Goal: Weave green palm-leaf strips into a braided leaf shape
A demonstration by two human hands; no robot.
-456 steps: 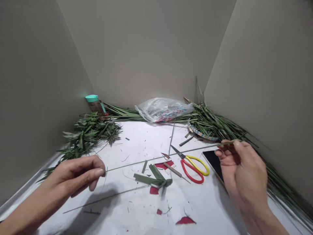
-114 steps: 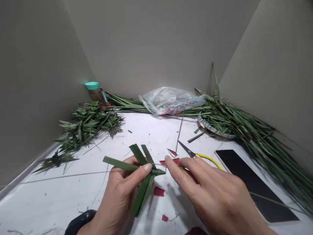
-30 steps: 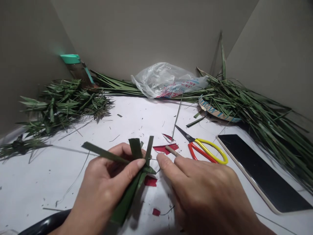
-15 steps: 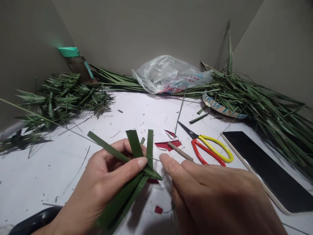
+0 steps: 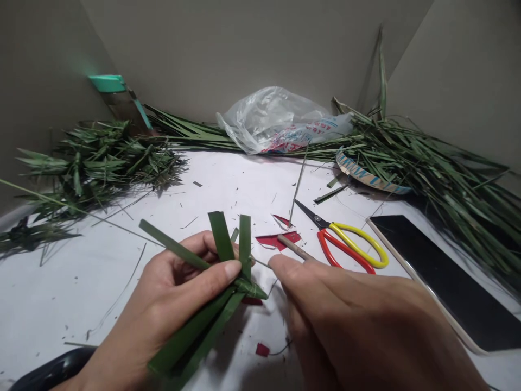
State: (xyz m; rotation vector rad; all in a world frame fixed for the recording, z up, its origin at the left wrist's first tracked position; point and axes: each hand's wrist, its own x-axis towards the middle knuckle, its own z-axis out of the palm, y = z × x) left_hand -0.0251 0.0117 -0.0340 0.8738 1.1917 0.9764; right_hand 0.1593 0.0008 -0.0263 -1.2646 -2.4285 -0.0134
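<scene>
My left hand (image 5: pixel 179 293) is closed on a folded piece of green leaf strips (image 5: pixel 222 236), thumb on top. Several strip ends stick out at the top and lower left, and a folded point (image 5: pixel 256 290) faces right. Just right of it my right hand (image 5: pixel 337 309) has its index finger and thumb together. From that index fingertip a thin strand (image 5: pixel 261 262) runs to the leaf piece; whether it is leaf fibre or wire I cannot make out. The lower fingers of my right hand are hidden behind its back.
Scissors (image 5: pixel 345 239) with red and yellow handles and a phone (image 5: pixel 443 277) lie at right. Red scraps (image 5: pixel 268 240) and a brown stick (image 5: pixel 293 247) sit mid-table. Behind are a plastic bag (image 5: pixel 280 117), leaf bundles (image 5: pixel 431 157), spiky leaf pieces (image 5: pixel 93 157) and a green-lidded bottle (image 5: pixel 108 84).
The leaf piece and my left hand have shifted slightly left. A little more gap shows between the upright strip and my right fingertip, with the strand spanning it.
</scene>
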